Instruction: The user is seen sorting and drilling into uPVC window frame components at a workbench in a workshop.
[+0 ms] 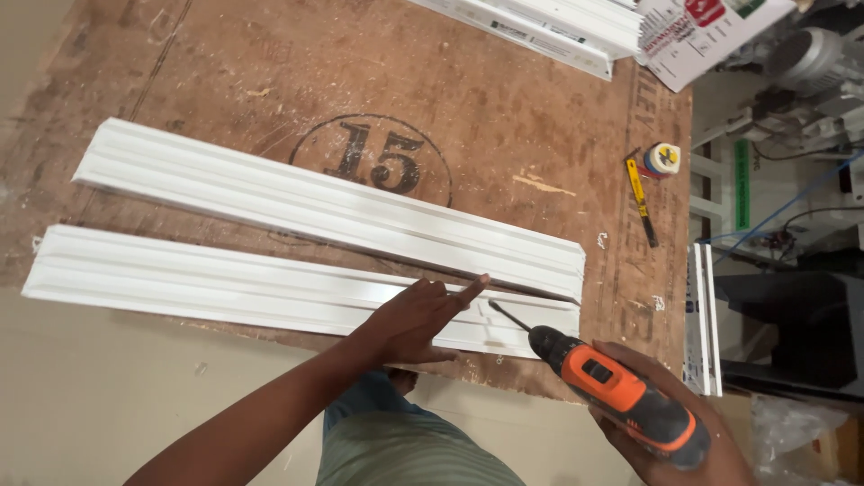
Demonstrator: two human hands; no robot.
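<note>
1. White profile lengths, two of them, lie side by side on the brown plywood worktop [504,135]: the far profile [324,205] and the near profile [225,286], which nearly meet at their right ends. Both are long and light, so a push from the drill could slide or pivot either one, since no clamp is visible.
2. Near the worktop's front edge, the near profile sits close to the drop; a hard shove could tip that end off.
3. Held in the right hand [670,423], the orange and black cordless drill [621,394] is gripped with fingers wrapped fully round its body. Its slim bit [507,315] points up-left at the near profile's right end, with the tip just above or touching the surface; I cannot tell which. At that low angle the bit could skate across the smooth plastic instead of biting.
4. Resting flat on the near profile, the left hand [416,319] has fingers extended and grasps nothing, only pressing down. Its fingertips [475,284] lie very near the bit, so a skating bit could hit them.
5. Farther right lie a yellow and black tool [641,200] and a small round container [664,159], well apart from the work and unlikely to interfere.
</note>
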